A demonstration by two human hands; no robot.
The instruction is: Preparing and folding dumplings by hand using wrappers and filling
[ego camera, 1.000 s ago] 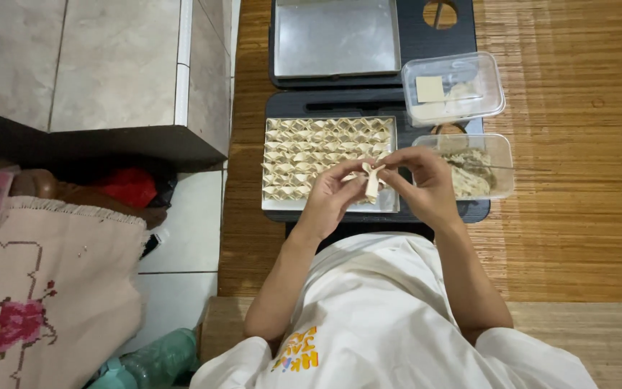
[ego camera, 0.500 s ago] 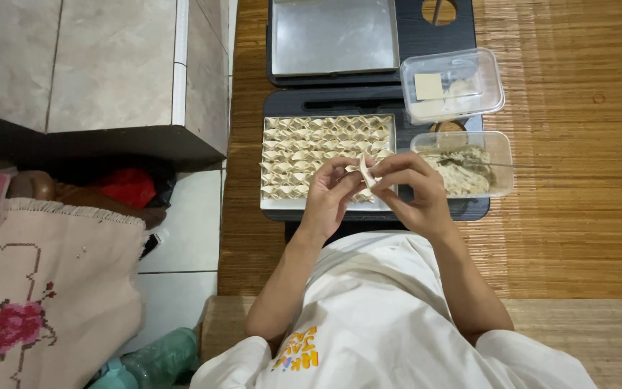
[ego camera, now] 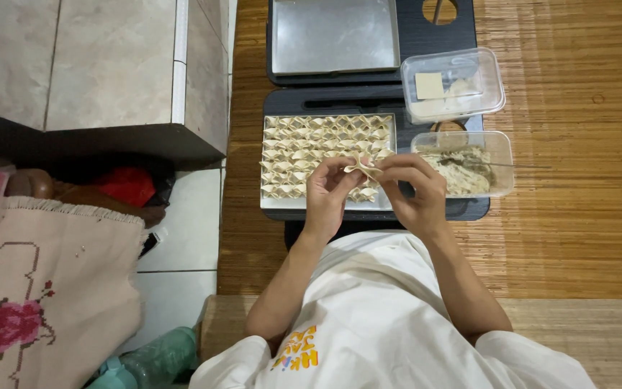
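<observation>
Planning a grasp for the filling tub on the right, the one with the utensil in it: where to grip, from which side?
Probably the clear filling tub by its bare right-hand short wall, coming from the right. The right hand crowds its left end, the tray of folded dumplings lies beyond, and the utensil handle sticks out over the right rim, so grip below it.
</observation>
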